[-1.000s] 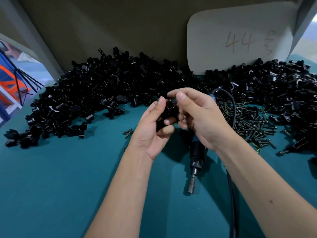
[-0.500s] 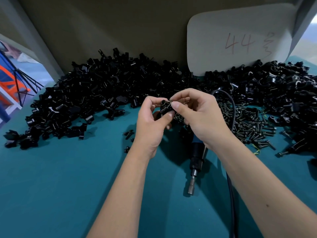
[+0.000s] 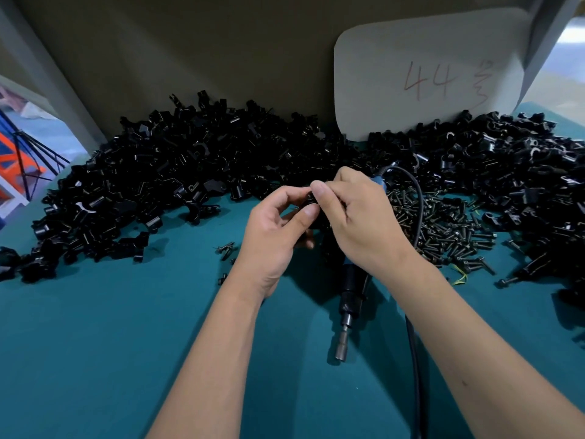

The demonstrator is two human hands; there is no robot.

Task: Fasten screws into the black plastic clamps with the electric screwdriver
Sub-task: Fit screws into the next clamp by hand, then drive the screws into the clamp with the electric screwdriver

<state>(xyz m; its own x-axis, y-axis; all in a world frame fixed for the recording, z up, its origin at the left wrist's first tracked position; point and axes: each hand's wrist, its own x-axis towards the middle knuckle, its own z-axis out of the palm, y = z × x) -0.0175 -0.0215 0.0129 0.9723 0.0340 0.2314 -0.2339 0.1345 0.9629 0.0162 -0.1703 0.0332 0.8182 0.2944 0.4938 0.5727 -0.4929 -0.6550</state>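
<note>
1. A black clamp (image 3: 311, 198) is pinched between the thumb and curled fingers of the left hand (image 3: 273, 236), above the green table (image 3: 95, 359).
2. The same clamp is met from the right by the right hand (image 3: 357, 223), whose thumb and forefinger are pressed together at its top; a screw may be held there, but this cannot be told, since the fingertips hide it.
3. The screwdriver (image 3: 349, 299) is laid flat on the table under the right wrist, bit end toward the viewer, ungripped.
4. Its cord (image 3: 414, 359) is looped behind the right hand and run along the right forearm.
5. Loose screws (image 3: 443, 229) are heaped just right of the hands; a few stray ones (image 3: 225, 248) are scattered to the left.
6. Clamp piles (image 3: 177, 172) are banked along the back wall on both sides.
7. A card (image 3: 427, 80) marked "44" is propped behind the right pile.
</note>
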